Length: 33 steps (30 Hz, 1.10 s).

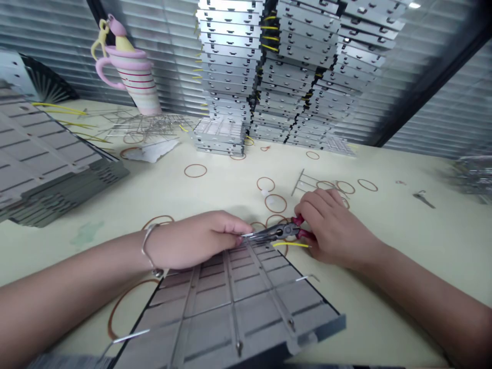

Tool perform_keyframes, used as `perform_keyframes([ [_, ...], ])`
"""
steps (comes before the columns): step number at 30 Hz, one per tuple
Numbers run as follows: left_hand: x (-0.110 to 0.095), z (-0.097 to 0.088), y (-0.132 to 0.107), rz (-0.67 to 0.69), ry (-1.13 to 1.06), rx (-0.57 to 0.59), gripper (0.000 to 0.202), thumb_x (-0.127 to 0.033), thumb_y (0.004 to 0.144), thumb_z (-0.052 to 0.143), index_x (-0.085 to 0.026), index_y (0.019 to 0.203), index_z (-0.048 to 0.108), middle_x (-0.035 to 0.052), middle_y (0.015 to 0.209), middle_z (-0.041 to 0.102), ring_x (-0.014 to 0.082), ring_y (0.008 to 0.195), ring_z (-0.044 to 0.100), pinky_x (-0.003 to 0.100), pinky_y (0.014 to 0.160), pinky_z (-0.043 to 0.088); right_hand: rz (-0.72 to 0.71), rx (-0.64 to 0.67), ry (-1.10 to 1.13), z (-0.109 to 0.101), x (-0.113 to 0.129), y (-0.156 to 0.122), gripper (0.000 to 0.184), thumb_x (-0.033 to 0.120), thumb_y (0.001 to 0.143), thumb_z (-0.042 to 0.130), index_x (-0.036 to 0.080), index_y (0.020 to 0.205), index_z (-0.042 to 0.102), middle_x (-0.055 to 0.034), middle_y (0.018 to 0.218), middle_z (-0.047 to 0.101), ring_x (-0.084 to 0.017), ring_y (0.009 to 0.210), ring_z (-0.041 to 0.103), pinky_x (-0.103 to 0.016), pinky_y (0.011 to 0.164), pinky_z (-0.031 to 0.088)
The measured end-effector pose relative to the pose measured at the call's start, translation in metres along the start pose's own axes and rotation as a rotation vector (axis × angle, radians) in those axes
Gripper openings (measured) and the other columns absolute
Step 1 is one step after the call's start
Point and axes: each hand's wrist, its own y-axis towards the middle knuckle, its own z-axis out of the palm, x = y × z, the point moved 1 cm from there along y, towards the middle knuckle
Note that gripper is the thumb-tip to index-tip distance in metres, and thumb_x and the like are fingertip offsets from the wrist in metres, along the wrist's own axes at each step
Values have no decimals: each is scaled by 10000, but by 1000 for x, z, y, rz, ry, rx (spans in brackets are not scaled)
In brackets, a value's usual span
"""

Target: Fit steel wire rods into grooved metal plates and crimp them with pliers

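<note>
The right hand (334, 228) is closed around the red handles of a pair of needle-nose pliers (279, 231). The left hand (196, 240), with a silver bangle (148, 246) on its wrist, comes in from the other side. Its fingertips (240, 228) touch the steel tips of the pliers, so the two hands are close together, with the pliers between them. I cannot tell if the left hand is pinching something there. A short yellow wire (291, 245) shows just below the pliers, right by the right hand's fingers.

The pliers are just over the far edge of a grey metal panel (234, 302). It lies near the front edge of the pale table (407, 256) and runs off the bottom of the view. Brown rubber bands (275, 203) lie near the hands. Tall stacks of metal trays (230, 66) and a pink striped cup (132, 77) stand by the back edge. A big grey panel (46, 159) sits at the left edge. To the right, there is open table out to a small metal tool (424, 200).
</note>
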Motion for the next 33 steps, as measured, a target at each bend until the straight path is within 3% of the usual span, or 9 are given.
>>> perform_keyframes([
  [8, -2, 1, 1, -31, 47, 20, 321, -169, 877, 407, -174, 1061, 671, -18, 1007, 678, 166, 904, 582, 214, 795, 419, 3, 31, -55, 1, 1, 0, 115, 174, 730, 490, 151, 840, 513, -77, 842, 492, -235, 795, 398, -365, 706, 286],
  [15, -3, -1, 1, -42, -60, 86, 333, -172, 879, 398, -162, 1053, 682, -9, 1017, 685, 173, 929, 585, 226, 838, 428, 18, 16, -95, 1, 5, 1, 59, 170, 706, 505, 175, 762, 485, -74, 778, 479, -227, 736, 369, -354, 673, 273],
  [26, 0, 1, 1, 20, -19, 60, 321, -196, 901, 423, -221, 1069, 696, -45, 1012, 699, 151, 921, 611, 187, 825, 430, 64, 35, -31, 0, 6, -1, 15, 183, 724, 496, 176, 735, 488, -70, 745, 510, -212, 715, 391, -330, 655, 266],
  [33, 1, -2, -3, -47, -42, 15, 344, -174, 881, 435, -232, 1102, 691, -39, 1031, 709, 159, 918, 630, 201, 832, 443, 124, 92, -146, -15, -6, -8, 55, 146, 716, 502, 192, 712, 471, -61, 719, 531, -230, 720, 451, -347, 679, 291],
])
